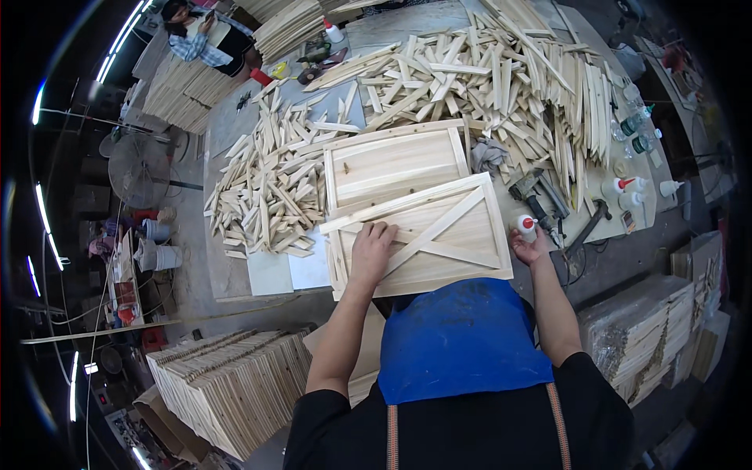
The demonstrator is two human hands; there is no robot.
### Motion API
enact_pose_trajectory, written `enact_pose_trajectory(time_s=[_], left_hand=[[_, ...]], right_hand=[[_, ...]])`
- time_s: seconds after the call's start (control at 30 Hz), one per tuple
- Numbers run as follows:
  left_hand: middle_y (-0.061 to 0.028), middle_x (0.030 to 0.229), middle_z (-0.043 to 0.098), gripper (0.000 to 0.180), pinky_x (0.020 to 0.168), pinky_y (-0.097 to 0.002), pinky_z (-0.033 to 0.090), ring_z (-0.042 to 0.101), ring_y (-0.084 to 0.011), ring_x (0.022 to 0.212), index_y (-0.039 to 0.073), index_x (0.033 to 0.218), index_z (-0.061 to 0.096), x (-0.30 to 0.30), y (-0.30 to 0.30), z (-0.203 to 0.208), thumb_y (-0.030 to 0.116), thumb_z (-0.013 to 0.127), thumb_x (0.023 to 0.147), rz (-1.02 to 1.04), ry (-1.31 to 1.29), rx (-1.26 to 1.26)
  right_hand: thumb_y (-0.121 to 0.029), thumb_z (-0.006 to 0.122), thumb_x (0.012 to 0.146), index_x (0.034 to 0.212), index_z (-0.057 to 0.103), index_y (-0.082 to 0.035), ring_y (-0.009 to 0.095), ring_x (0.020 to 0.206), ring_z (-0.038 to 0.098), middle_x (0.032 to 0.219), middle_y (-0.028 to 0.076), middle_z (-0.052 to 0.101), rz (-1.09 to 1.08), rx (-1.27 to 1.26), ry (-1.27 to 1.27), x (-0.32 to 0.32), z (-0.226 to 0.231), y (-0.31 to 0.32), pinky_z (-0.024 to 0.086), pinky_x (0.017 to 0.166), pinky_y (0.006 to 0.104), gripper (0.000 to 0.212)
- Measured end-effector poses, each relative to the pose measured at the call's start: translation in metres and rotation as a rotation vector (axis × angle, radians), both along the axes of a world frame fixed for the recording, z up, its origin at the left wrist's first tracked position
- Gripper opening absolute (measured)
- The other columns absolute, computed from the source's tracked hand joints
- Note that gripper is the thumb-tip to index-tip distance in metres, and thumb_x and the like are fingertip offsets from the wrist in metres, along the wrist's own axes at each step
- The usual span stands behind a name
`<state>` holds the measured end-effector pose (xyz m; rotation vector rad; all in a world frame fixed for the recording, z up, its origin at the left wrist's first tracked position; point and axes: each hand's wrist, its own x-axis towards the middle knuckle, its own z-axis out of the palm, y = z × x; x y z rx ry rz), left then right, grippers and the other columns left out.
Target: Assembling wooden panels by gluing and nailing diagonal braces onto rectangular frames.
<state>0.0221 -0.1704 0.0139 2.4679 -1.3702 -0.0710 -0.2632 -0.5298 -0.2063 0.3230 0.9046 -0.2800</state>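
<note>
My left hand (374, 249) lies over the left part of a pale wooden panel (462, 239). Its fingers are bent and close together on a short slanting wooden strip (406, 236), partly covering it. A longer diagonal strip (442, 225) crosses the framed panel, and another short piece (464, 254) runs toward its lower right corner. At the panel's right edge, my right hand (534, 249) is closed around a white glue bottle (526, 225) with a red tip. Beyond, a second framed panel (395, 164) lies partly under the near one.
Loose wooden strips (270, 184) pile up at left, with a larger heap (470, 74) behind. A nail gun (533, 200), grey rag (489, 155) and more glue bottles (615, 186) are at right. Stacked panels (227, 384) stand lower left; a person (207, 39) is at the far left.
</note>
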Motion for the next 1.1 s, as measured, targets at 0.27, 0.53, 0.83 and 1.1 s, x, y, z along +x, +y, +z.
enact_pose_trajectory(time_s=[0.27,0.53,0.83,1.1], left_hand=[[-0.0089,0.112,0.065,0.035,0.093,-0.0416,0.051,0.060,-0.0310,0.110,0.012,0.118,0.069,0.004,0.004,-0.003,0.009,0.064,0.084,-0.073,-0.036,0.031],[-0.0112,0.112,0.066,0.034,0.095,-0.0410,0.050,0.062,-0.0258,0.109,0.005,0.131,0.061,-0.013,0.006,0.069,0.007,0.062,0.097,0.281,0.256,-0.481],[-0.0117,0.095,0.065,0.035,0.065,-0.0320,0.050,0.059,-0.0197,0.076,0.005,0.135,0.053,-0.015,-0.039,0.019,0.020,0.052,0.103,0.236,2.064,-1.116],[-0.0130,0.087,0.063,0.033,0.057,-0.0315,0.045,0.055,-0.0201,0.067,-0.005,0.112,0.061,-0.031,-0.064,0.036,0.024,0.048,0.102,0.298,2.220,-1.129]], right_hand=[[-0.048,0.070,0.089,0.118,0.063,-0.001,0.033,0.091,0.066,0.107,0.021,0.066,-0.133,-0.029,-0.066,0.001,-0.023,0.002,0.058,0.063,0.0356,0.056],[-0.042,0.078,0.086,0.127,0.060,-0.007,0.031,0.092,0.066,0.107,0.015,0.067,-0.172,-0.362,-0.160,-0.008,0.096,0.020,0.058,0.076,0.0386,0.056],[-0.019,0.080,0.089,0.139,0.051,-0.003,0.032,0.121,0.065,0.127,0.017,0.066,0.324,-0.837,-0.494,0.038,0.280,0.068,0.052,0.106,0.0482,0.060],[-0.011,0.080,0.087,0.143,0.046,0.000,0.034,0.126,0.062,0.135,0.021,0.063,0.233,-1.086,-0.414,0.072,0.374,0.128,0.049,0.111,0.0471,0.066]])
